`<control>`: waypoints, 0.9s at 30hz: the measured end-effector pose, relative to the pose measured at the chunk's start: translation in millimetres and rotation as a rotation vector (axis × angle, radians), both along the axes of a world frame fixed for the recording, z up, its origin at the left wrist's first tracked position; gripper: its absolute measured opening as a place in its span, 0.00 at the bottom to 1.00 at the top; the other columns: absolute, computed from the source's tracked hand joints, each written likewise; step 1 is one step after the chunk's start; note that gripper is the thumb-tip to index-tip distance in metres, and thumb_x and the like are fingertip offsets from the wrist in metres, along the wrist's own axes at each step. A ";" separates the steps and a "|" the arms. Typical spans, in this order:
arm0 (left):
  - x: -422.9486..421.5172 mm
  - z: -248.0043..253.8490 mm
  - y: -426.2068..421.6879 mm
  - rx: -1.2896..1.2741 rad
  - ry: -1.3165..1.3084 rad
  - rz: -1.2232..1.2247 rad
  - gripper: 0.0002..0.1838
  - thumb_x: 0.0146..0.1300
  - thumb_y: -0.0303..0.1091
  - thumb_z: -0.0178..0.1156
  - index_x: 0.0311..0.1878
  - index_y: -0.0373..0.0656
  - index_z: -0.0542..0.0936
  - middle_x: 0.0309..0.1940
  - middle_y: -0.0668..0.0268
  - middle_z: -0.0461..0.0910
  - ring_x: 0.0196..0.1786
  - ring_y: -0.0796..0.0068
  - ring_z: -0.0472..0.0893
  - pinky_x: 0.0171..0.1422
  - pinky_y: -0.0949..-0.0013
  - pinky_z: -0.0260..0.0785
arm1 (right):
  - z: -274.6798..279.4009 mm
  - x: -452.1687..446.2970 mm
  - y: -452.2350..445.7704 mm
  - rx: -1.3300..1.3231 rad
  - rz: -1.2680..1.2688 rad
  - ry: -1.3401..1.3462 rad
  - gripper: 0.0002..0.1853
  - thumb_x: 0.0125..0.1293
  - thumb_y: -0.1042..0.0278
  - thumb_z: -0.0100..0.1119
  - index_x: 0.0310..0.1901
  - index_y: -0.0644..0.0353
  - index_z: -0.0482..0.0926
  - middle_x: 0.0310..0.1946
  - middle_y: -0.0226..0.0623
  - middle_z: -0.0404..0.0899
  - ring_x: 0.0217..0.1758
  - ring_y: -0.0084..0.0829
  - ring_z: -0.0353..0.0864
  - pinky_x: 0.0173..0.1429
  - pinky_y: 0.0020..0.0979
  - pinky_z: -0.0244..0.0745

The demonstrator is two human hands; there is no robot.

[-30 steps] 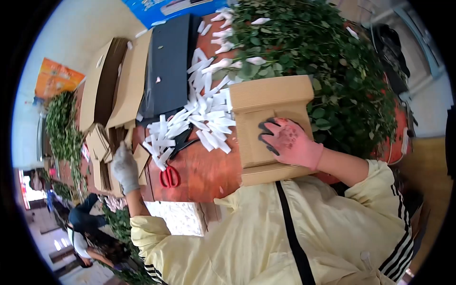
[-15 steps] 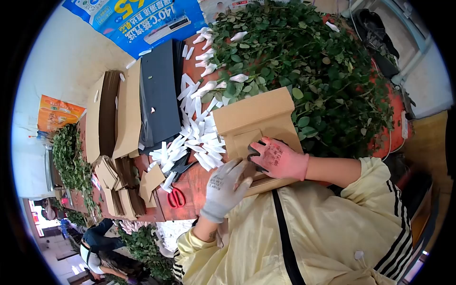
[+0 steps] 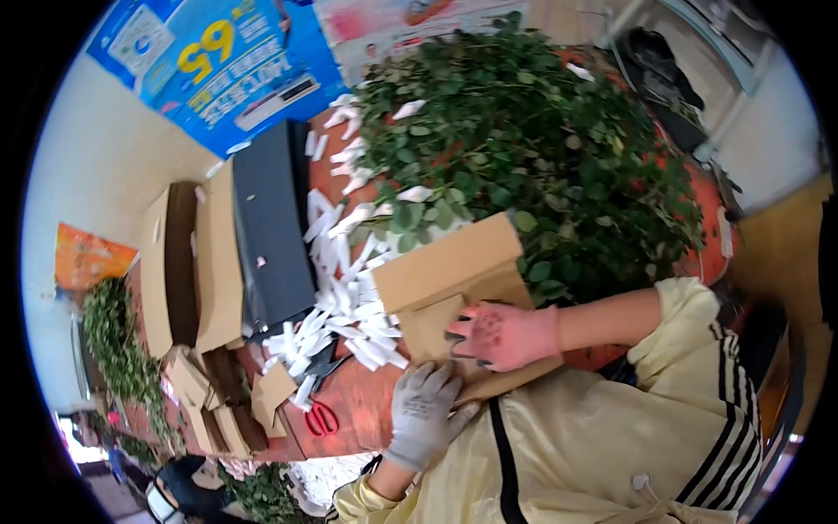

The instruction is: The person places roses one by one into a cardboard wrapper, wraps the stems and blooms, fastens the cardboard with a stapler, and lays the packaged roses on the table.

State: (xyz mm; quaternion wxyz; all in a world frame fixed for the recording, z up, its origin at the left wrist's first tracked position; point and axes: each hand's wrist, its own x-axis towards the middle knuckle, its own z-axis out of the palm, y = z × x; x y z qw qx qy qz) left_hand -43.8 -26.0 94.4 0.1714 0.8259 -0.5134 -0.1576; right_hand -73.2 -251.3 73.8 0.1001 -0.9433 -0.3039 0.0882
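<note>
A brown cardboard box with raised flaps lies at the table's front edge, close against the pale yellow jacket. At its near left corner is my left hand in a grey-white glove, fingers over the cardboard edge and thumb apart on the near side. My right hand, in a pink glove with dark fingertips, rests on the inner panel, its fingers slightly bent and spread. What lies beneath the right palm is hidden. Red-handled scissors lie left of my left hand, touched by neither hand.
Leafy cut stems cover the back right of the red table. White paper strips are scattered left of the box. Farther left stand cardboard sheets, a black panel and small cardboard pieces. Another person is at lower left.
The camera view has shifted, so the scene sits lower. My left hand has drawn back from my right fingers toward the box's near corner. My right hand stays on the cardboard.
</note>
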 end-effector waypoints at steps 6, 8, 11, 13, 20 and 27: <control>21.8 14.4 -0.4 0.135 0.107 0.018 0.23 0.55 0.55 0.59 0.43 0.45 0.82 0.52 0.63 0.77 0.51 0.60 0.76 0.57 0.59 0.64 | 32.6 140.7 -67.0 0.279 -0.209 -0.411 0.15 0.56 0.61 0.51 0.46 0.52 0.75 0.50 0.37 0.75 0.51 0.39 0.76 0.55 0.40 0.71; 49.9 17.8 5.7 -0.063 0.227 -0.070 0.21 0.56 0.52 0.60 0.44 0.47 0.82 0.48 0.64 0.79 0.50 0.62 0.78 0.54 0.61 0.67 | 3.0 211.0 -106.5 0.075 -0.307 -0.241 0.16 0.55 0.62 0.50 0.45 0.55 0.76 0.45 0.40 0.78 0.48 0.42 0.78 0.55 0.39 0.71; 115.4 52.9 2.9 -0.243 -0.051 0.220 0.16 0.50 0.34 0.66 0.44 0.43 0.80 0.40 0.62 0.80 0.44 0.59 0.78 0.48 0.62 0.70 | -33.0 238.4 -122.5 -0.411 -0.311 -0.079 0.16 0.54 0.64 0.48 0.43 0.60 0.76 0.42 0.42 0.79 0.47 0.39 0.78 0.54 0.38 0.70; 173.2 37.1 -6.1 -0.441 -0.242 0.197 0.16 0.51 0.31 0.64 0.45 0.42 0.79 0.39 0.61 0.79 0.43 0.58 0.77 0.49 0.60 0.69 | -70.5 234.8 -119.9 -0.578 -0.228 -0.036 0.16 0.55 0.63 0.48 0.43 0.61 0.77 0.40 0.41 0.80 0.47 0.36 0.79 0.51 0.37 0.71; 297.6 -84.2 -76.5 -0.051 -0.287 0.253 0.32 0.51 0.41 0.61 0.62 0.45 0.70 0.57 0.52 0.72 0.61 0.53 0.70 0.66 0.58 0.59 | -7.2 210.7 -126.7 -0.347 -0.366 0.163 0.15 0.55 0.62 0.52 0.43 0.58 0.77 0.50 0.48 0.74 0.56 0.44 0.72 0.57 0.41 0.67; 320.0 -88.2 -93.8 0.035 -0.131 0.289 0.22 0.55 0.50 0.59 0.49 0.48 0.78 0.44 0.57 0.79 0.49 0.56 0.78 0.54 0.57 0.69 | 142.5 190.4 -188.9 0.335 -0.693 -0.408 0.22 0.60 0.64 0.54 0.56 0.60 0.72 0.50 0.44 0.78 0.52 0.38 0.79 0.59 0.35 0.71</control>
